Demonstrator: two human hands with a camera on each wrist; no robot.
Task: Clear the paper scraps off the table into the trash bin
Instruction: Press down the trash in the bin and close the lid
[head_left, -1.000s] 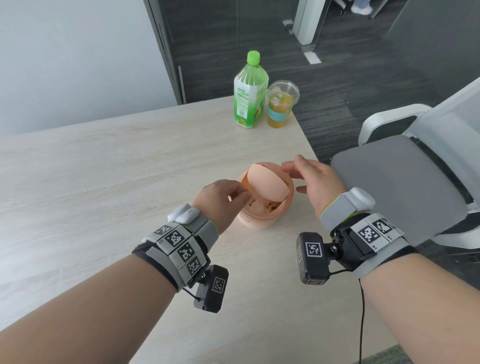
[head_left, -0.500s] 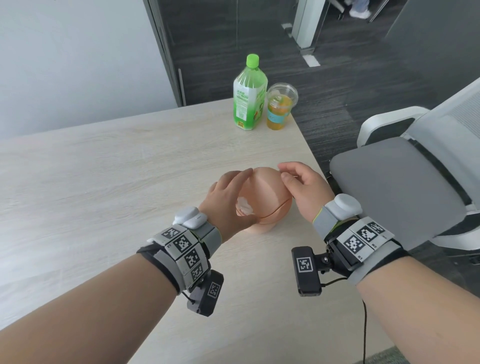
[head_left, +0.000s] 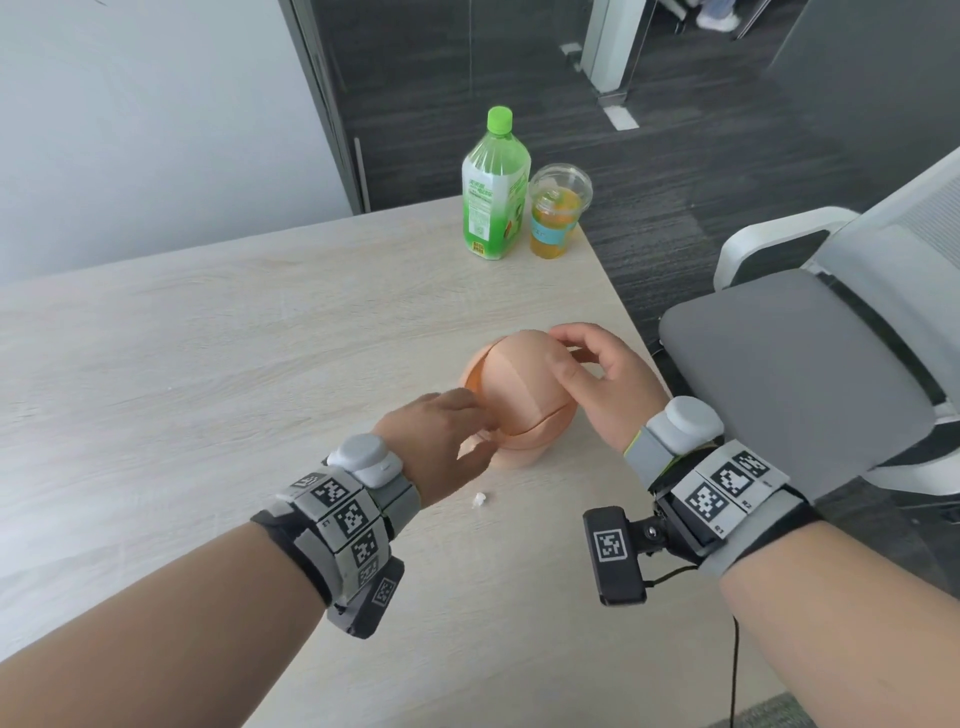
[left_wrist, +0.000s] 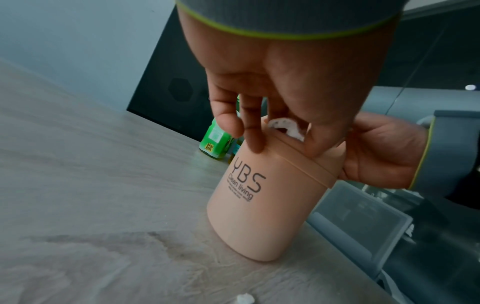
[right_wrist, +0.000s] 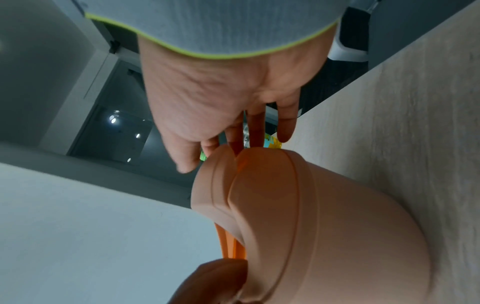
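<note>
Paper scrap (left_wrist: 285, 128): pinched by left grip (head_left: 441, 441) at lid (head_left: 509, 384) of trash bin (left_wrist: 259, 205)
Right grip (head_left: 602, 384): clasps lid
Risk: lid swinging shut ejects scrap; stray scrap (head_left: 478, 500) on near counter (head_left: 208, 364) gets overlooked

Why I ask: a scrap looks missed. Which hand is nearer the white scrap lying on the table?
Left. The left hand is just beyond the scrap, against the trash bin; the right hand holds the lid, farther off.

One trash bin (head_left: 511, 395), perhaps two paper scraps (head_left: 478, 500), one bottle (head_left: 493, 192), one cup (head_left: 557, 218)
</note>
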